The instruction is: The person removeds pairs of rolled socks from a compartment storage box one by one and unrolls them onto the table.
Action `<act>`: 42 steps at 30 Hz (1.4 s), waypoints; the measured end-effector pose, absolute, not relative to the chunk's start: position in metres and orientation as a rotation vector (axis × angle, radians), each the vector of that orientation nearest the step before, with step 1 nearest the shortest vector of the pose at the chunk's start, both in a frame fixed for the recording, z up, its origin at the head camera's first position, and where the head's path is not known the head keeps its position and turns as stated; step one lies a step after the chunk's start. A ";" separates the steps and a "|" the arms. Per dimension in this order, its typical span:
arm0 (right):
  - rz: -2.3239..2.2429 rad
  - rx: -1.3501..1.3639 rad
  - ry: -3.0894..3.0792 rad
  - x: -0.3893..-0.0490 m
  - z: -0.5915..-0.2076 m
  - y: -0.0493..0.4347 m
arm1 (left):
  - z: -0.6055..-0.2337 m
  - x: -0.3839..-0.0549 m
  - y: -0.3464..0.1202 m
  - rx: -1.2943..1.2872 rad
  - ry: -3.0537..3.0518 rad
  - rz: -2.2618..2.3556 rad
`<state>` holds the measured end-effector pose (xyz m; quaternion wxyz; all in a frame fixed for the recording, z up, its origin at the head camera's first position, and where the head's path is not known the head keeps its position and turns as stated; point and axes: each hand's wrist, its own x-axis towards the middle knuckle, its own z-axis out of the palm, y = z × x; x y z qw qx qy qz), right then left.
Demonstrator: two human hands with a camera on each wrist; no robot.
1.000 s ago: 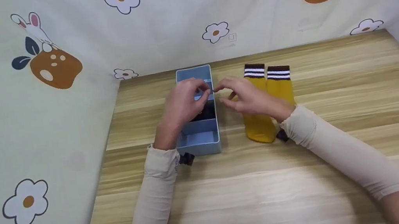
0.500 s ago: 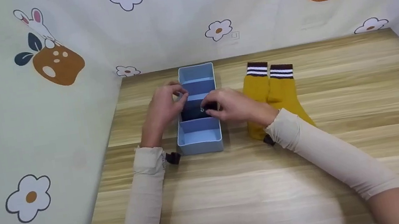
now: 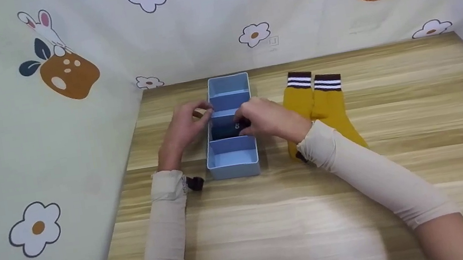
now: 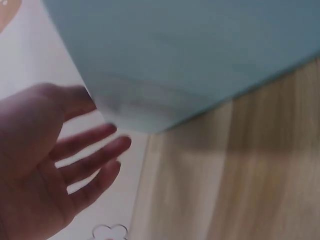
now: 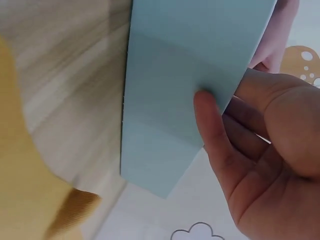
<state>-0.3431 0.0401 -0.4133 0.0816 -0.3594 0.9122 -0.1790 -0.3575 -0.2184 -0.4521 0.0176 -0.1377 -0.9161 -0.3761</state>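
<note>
A light blue storage box [image 3: 234,171], split into several compartments, stands lengthwise on the table. In its second compartment from the front lies a dark rolled bundle [image 3: 224,129] with a small white mark; it looks like a rolled sock. My right hand [image 3: 268,117] reaches over the box's right wall and pinches the bundle's right end. One of its fingers [image 5: 209,117] lies along the outer wall in the right wrist view. Beside the left rim is my left hand [image 3: 185,125], thumb and index finger close to the edge, the other fingers [image 4: 95,155] loosely spread and holding nothing.
A pair of mustard-yellow socks [image 3: 331,108] with dark and white striped cuffs lies flat to the right of the box, partly beneath my right forearm. The wooden table [image 3: 288,231] meets a patterned wall covering [image 3: 197,25] behind and at the left.
Both hands were over the box's middle. My left hand has moved left to the rim; the right has moved left and down onto the dark bundle, which now sits rounder.
</note>
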 end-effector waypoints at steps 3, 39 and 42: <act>-0.486 -1.070 2.760 -0.343 -0.413 0.037 | -0.460 -0.360 -0.222 -0.471 -2.847 -1.269; -0.347 -1.174 2.662 -0.355 -0.409 0.036 | -0.469 -0.356 -0.225 -0.490 -2.988 -1.256; -0.390 -1.173 2.643 -0.356 -0.408 0.038 | -0.469 -0.356 -0.224 -0.499 -2.970 -1.271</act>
